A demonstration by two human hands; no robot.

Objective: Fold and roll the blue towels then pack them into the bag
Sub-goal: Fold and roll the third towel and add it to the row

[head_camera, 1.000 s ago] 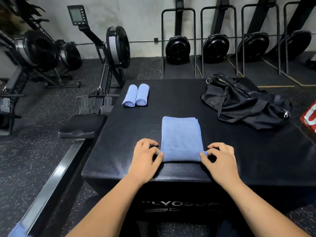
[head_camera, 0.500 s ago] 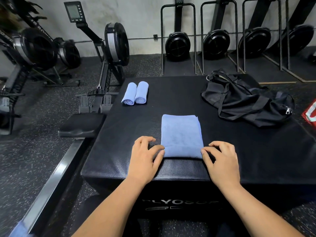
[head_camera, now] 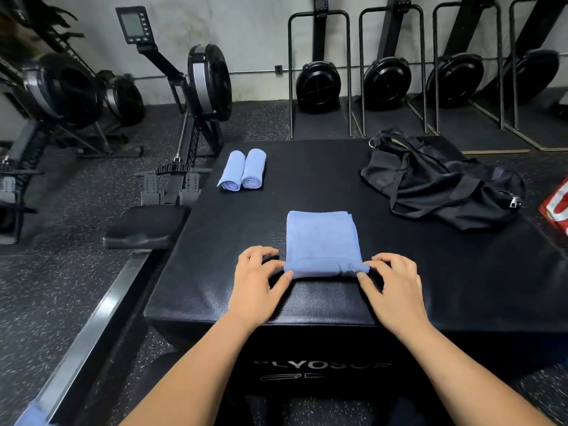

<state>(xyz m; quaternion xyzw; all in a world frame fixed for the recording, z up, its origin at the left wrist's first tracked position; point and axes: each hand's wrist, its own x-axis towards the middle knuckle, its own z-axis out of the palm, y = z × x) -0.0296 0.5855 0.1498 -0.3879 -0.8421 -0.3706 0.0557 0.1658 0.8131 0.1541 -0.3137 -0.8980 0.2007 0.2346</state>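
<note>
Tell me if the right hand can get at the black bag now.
Probably yes: the bag lies ahead and right of the right hand with only bare box top between, though it must first release the towel.

Table [head_camera: 316, 176] top: open strip runs from the folded towel [head_camera: 322, 238] to the far edge, between the two rolled towels [head_camera: 242, 170] at far left and the slumped black bag [head_camera: 439, 186] at far right. Bare surface also lies left and right of the folded towel; left hand [head_camera: 258, 281] and right hand [head_camera: 390, 287] occupy its near corners.
</note>
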